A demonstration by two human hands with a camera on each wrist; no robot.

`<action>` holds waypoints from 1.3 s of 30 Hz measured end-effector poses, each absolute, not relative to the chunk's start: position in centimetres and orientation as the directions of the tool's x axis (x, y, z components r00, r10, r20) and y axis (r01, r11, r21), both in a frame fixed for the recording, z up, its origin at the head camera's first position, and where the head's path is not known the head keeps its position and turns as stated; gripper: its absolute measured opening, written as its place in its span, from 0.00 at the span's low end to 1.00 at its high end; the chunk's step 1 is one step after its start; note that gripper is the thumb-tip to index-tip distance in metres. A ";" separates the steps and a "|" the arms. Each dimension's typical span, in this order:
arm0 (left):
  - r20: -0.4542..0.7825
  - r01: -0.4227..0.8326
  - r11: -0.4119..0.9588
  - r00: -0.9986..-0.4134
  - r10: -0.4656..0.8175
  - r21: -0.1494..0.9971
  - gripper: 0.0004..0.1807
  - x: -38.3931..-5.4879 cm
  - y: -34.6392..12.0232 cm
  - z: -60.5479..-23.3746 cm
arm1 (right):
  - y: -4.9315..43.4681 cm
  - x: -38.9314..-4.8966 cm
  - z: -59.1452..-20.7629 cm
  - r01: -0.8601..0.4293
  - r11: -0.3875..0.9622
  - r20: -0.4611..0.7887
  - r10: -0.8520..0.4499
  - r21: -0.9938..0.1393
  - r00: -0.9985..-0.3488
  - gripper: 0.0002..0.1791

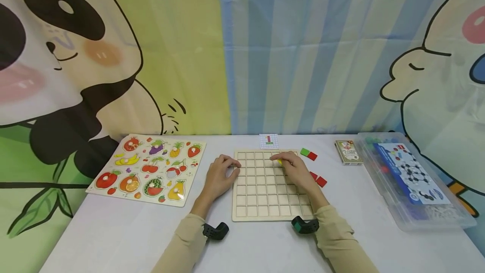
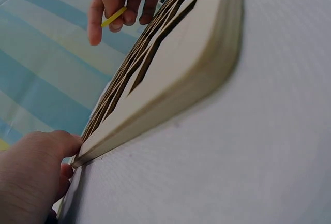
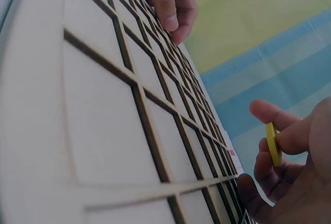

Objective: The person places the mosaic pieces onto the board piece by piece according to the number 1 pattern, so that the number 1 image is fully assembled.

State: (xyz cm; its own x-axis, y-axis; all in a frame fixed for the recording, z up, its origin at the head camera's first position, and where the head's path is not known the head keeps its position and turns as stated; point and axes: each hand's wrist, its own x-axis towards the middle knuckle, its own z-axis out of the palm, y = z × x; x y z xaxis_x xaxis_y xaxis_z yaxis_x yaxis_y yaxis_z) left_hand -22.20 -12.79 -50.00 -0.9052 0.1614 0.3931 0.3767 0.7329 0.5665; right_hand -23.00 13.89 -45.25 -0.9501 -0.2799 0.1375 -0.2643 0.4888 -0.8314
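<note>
A pale wooden grid board [image 1: 273, 217] with rows of square recesses lies flat on the table. My left hand [image 1: 221, 176] rests at its left edge, loosely bent fingers touching the rim; the left wrist view shows the thumb [image 2: 64, 141] against the edge. Over the board's upper right part is my right hand [image 1: 297, 169], pinching a thin yellow tile [image 3: 273, 144] between thumb and a finger while the index finger stretches out. From above, the hand covers most of that tile. Behind the board lies a small card [image 1: 268, 141] printed with a grid and a red and green figure.
Right of the board lie a green tile [image 1: 305, 152] and several red tiles [image 1: 321, 181]. Farther right are a playing card box [image 1: 348, 153] and a clear plastic case [image 1: 394, 210] with a blue booklet [image 1: 411, 174]. A fruit puzzle board [image 1: 147, 172] lies at the left.
</note>
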 end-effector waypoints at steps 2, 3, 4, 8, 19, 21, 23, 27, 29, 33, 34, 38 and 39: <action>0.396 0.379 0.734 -0.904 0.162 0.564 0.04 -22.2 -12.8 -50.1 | 13.6 -23.0 -45.2 -0.256 0.485 0.133 -0.275 -0.836 -0.952 0.18; 0.397 0.380 0.732 -0.903 0.162 0.566 0.04 -22.2 -12.8 -50.1 | 13.4 -23.1 -45.2 -0.249 0.476 0.129 -0.270 -0.844 -0.954 0.18; 0.400 0.383 0.731 -0.902 0.163 0.565 0.04 -22.2 -12.8 -50.1 | 13.2 -23.1 -45.2 -0.240 0.470 0.124 -0.265 -0.849 -0.956 0.18; 0.412 0.393 0.726 -0.896 0.164 0.565 0.04 -22.1 -12.8 -50.0 | 12.4 -23.5 -45.2 -0.263 0.469 0.137 -0.286 -0.843 -0.948 0.19; 0.398 0.379 0.735 -0.903 0.161 0.562 0.04 -22.1 -12.7 -50.1 | 10.6 -23.9 -45.4 -0.249 0.484 0.095 -0.320 -0.839 -0.943 0.16; 0.397 0.377 0.736 -0.904 0.159 0.562 0.04 -22.1 -12.7 -50.0 | 10.4 -23.9 -45.3 -0.247 0.478 0.095 -0.320 -0.843 -0.943 0.14; 0.395 0.375 0.738 -0.905 0.159 0.562 0.04 -22.1 -12.7 -50.0 | 10.2 -24.1 -45.4 -0.252 0.472 0.107 -0.313 -0.845 -0.944 0.12; 0.400 0.378 0.740 -0.902 0.160 0.556 0.04 -22.1 -12.6 -49.9 | 10.1 -24.3 -45.7 -0.252 0.469 0.125 -0.285 -0.846 -0.950 0.08; 0.404 0.382 0.738 -0.900 0.161 0.557 0.04 -22.1 -12.6 -49.9 | 10.1 -24.4 -45.9 -0.240 0.476 0.124 -0.261 -0.846 -0.957 0.07; 0.404 0.378 0.740 -0.901 0.157 0.556 0.04 -22.2 -12.6 -49.9 | 10.0 -24.6 -46.2 -0.230 0.498 0.134 -0.220 -0.836 -0.966 0.06; 0.401 0.375 0.742 -0.903 0.156 0.556 0.04 -22.2 -12.6 -49.9 | 10.0 -24.7 -46.3 -0.233 0.503 0.140 -0.217 -0.832 -0.966 0.06; 0.386 0.364 0.745 -0.909 0.155 0.559 0.04 -22.2 -12.7 -49.8 | 9.8 -24.8 -46.5 -0.279 0.540 0.174 -0.237 -0.794 -0.956 0.06; 0.384 0.363 0.745 -0.910 0.155 0.559 0.04 -22.2 -12.7 -49.8 | 9.8 -24.8 -46.5 -0.288 0.553 0.178 -0.245 -0.782 -0.953 0.05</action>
